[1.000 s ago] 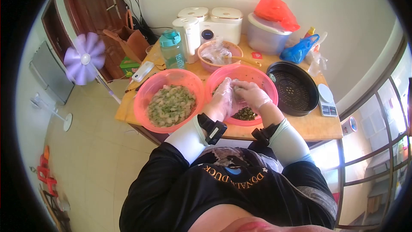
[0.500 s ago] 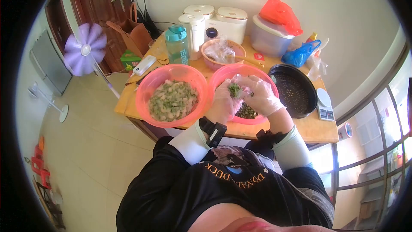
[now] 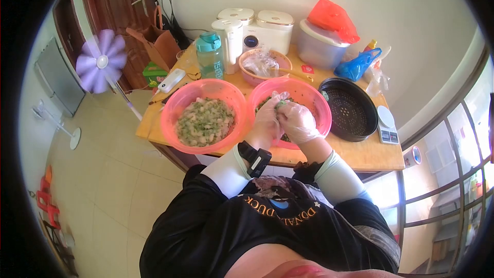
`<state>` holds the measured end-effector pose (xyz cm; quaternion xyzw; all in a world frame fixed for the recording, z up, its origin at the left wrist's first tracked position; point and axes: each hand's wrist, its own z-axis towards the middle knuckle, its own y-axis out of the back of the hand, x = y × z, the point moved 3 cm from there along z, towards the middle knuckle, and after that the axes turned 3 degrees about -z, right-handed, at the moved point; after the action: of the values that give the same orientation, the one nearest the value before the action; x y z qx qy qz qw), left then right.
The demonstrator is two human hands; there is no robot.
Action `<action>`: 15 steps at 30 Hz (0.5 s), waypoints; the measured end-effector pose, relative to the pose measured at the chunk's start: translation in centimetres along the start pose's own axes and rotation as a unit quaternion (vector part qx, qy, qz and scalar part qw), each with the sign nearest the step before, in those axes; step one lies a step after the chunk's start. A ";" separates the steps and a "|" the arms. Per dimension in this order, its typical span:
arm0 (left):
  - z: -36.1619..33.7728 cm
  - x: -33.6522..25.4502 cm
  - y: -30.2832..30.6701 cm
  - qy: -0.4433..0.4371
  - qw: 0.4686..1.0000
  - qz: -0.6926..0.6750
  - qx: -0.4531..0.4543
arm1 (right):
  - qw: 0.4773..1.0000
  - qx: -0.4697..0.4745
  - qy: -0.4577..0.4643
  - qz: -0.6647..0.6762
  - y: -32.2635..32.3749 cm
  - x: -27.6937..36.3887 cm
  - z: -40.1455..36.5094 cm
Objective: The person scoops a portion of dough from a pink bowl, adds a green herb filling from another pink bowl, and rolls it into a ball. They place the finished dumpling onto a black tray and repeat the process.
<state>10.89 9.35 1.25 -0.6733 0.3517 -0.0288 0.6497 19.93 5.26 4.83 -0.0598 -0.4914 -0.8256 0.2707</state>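
Both hands wear clear plastic gloves and meet over the right pink bowl (image 3: 323, 104). My left hand (image 3: 265, 119) is closed around a small lump of green food mixture (image 3: 281, 104). Fingers curled, my right hand (image 3: 299, 122) presses against the same lump from the other side. Most of the lump is hidden by the fingers. Dark green chopped filling lies in the bowl beneath, largely covered by my hands. To the left, another pink bowl (image 3: 170, 133) holds a pale and green chopped mixture (image 3: 205, 122).
A black perforated round pan (image 3: 352, 109) and a white kitchen scale (image 3: 387, 123) stand on the right. Behind the bowls are a smaller bowl (image 3: 247, 75) with a plastic bag, a teal bottle (image 3: 210, 56), a white appliance (image 3: 272, 33) and a lidded tub (image 3: 320, 49).
My right hand has moved left and closed in against my left hand. The green mixture, in plain sight before, is now mostly covered by the fingers.
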 end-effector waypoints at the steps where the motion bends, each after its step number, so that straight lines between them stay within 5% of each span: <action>1: 0.3 0.1 0.3 0.001 1.000 0.004 0.010 | 1.000 0.004 -0.013 -0.012 -0.2 0.1 0.1; 6: 1.5 0.1 1.6 0.004 0.999 0.007 0.051 | 0.998 0.003 0.021 -0.057 0.4 0.2 -0.2; 10: 0.9 0.1 0.7 -0.017 0.997 -0.051 0.057 | 0.992 -0.027 -0.114 0.051 3.6 1.8 -0.3; 15: 0.3 -0.2 0.4 -0.003 0.998 -0.012 0.056 | 0.994 -0.092 0.063 -0.019 1.5 1.1 -0.1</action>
<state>10.69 9.72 0.94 -0.6398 0.3395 -0.0538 0.6874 19.77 4.19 6.34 -0.0228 -0.3967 -0.8741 0.2793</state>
